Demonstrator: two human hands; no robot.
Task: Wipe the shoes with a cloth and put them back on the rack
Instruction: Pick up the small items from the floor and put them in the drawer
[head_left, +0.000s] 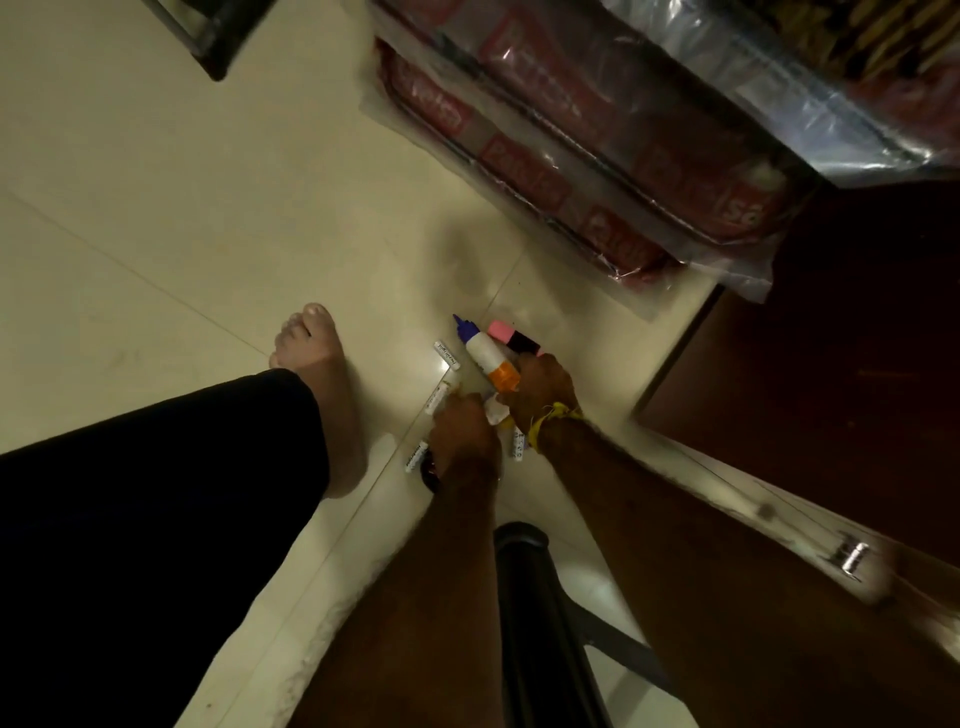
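So both hands are down at the floor (156, 208), reaching into a little pile of small stuff on the pale tiles. The right hand (540, 384) has a yellow thread (553, 415) tied at the wrist, and its fingers look curled around the bottom end of a white bottle (485, 353) with a blue pointed cap and an orange band. A pink-and-black item (514, 336) lies just beside that bottle, touching or nearly so, hard to say which.

The left hand (462, 431) is right next to it, knuckles up, fingers bent down toward the tiles. I honestly cannot tell whether they are pinching anything, since the fingertips are hidden under the hand. A dark band (428, 475) sits at that wrist.

Several small white tubes with print on them are scattered round the hands: one (448, 355) left of the bottle, one (436, 400) near the left hand's knuckles, one (415, 457) by the left wrist and one (518, 444) between the two wrists.

A bare foot (317, 374) with a black trouser leg (156, 493) stands on the tiles to the left. Plastic-wrapped red packs (571, 156) are stacked at the top right, next to a dark wooden door (857, 338). A black chair part (524, 597) shows at the bottom.

No shoes, cloth or rack in view, so I can't say where they are.
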